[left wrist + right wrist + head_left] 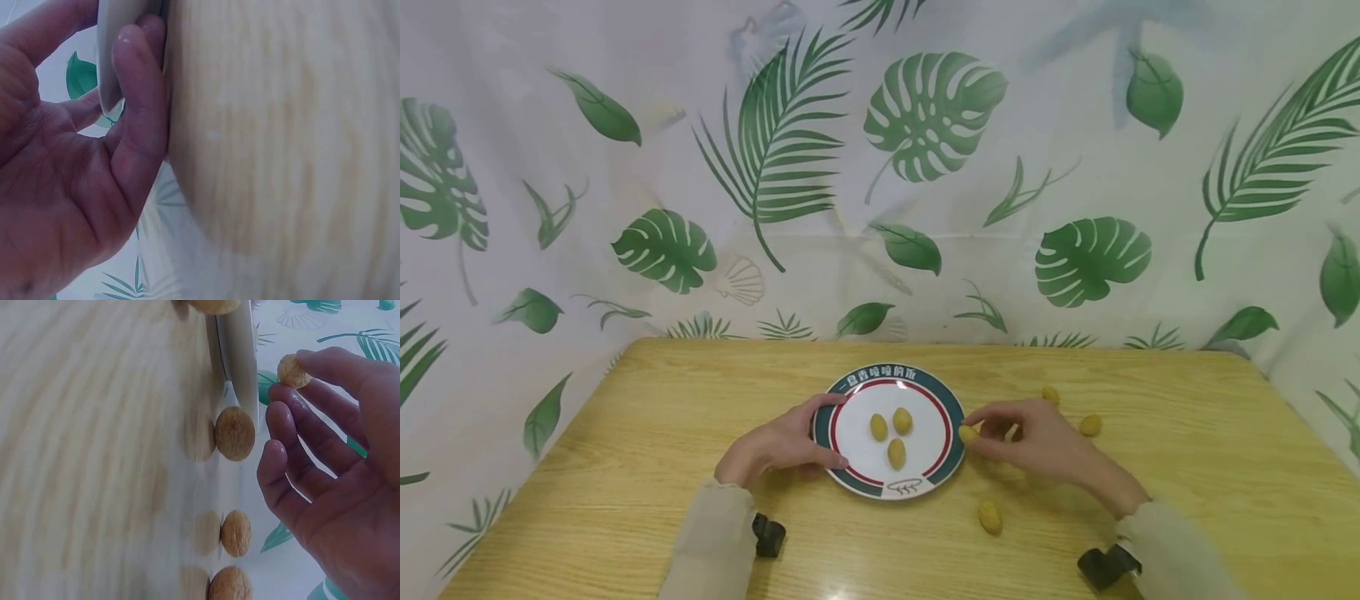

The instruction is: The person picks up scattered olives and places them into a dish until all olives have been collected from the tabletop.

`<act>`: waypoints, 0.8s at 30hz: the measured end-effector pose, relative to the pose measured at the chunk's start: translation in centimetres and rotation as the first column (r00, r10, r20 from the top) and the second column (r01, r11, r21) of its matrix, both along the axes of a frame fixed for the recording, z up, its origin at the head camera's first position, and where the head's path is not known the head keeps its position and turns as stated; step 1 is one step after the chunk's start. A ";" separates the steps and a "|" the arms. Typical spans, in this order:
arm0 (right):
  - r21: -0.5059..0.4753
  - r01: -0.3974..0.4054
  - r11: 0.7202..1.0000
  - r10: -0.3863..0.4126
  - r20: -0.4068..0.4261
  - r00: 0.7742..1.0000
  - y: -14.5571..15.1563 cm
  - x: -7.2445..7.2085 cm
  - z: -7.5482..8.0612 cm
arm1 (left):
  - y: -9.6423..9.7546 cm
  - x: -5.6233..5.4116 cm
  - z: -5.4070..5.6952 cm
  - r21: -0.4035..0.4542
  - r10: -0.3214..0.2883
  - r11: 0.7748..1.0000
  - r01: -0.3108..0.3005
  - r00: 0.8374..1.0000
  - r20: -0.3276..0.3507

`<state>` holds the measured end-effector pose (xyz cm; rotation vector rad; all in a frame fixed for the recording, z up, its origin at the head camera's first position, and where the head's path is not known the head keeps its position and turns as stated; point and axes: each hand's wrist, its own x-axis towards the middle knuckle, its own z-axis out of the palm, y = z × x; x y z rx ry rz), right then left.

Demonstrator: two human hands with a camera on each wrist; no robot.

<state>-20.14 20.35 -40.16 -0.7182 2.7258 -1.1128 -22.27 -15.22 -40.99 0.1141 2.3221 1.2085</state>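
Note:
A white plate with a dark green rim and red ring lies on the table, three walnuts in its middle. My left hand grips the plate's left edge, thumb over the near rim; in the left wrist view, fingers reach round the plate's edge. At the plate's right rim, my right hand pinches one walnut between thumb and fingertips. That walnut is above the table, and its other fingers are loosely bent. More walnuts lie right of the plate, one nearer me, others beyond the right hand.
The wooden table reaches back to a white leaf-print cloth hanging behind it. Several loose walnuts line up along the tabletop in the right wrist view. A dark wrist camera is worn on the left arm and another on the right.

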 end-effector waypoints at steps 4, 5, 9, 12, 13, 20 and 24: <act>-0.016 -0.010 1.000 0.010 -0.008 1.000 -0.7 -0.2 0.2 | 0.1 0.0 0.1 -0.011 0.000 1.000 0.000 1.000 0.003; -0.024 -0.012 1.000 0.011 -0.013 1.000 -0.9 -0.2 0.2 | 0.1 0.0 0.1 -0.012 0.000 1.000 0.001 1.000 0.004; -0.054 -0.037 0.998 0.035 -0.039 0.999 -1.6 -0.5 0.2 | 0.1 -0.1 0.0 -0.009 -0.001 1.000 0.001 1.000 0.007; -0.071 -0.059 0.996 0.056 -0.050 0.997 -2.2 -0.7 0.3 | 0.1 -0.1 0.0 -0.009 -0.002 1.000 0.002 1.000 0.007; -0.073 -0.065 0.995 0.061 -0.053 0.997 -2.4 -0.8 0.2 | 0.1 -0.1 0.0 -0.007 -0.002 1.000 0.002 1.000 0.007; -0.066 -0.066 0.996 0.064 -0.043 0.997 -3.8 -1.2 0.2 | 0.1 -0.1 0.0 0.002 0.002 1.000 -0.002 1.000 0.014; -0.063 -0.060 0.996 0.058 -0.035 0.998 -4.7 -1.4 0.1 | 0.2 0.0 0.1 -0.001 0.005 1.000 -0.005 1.000 0.014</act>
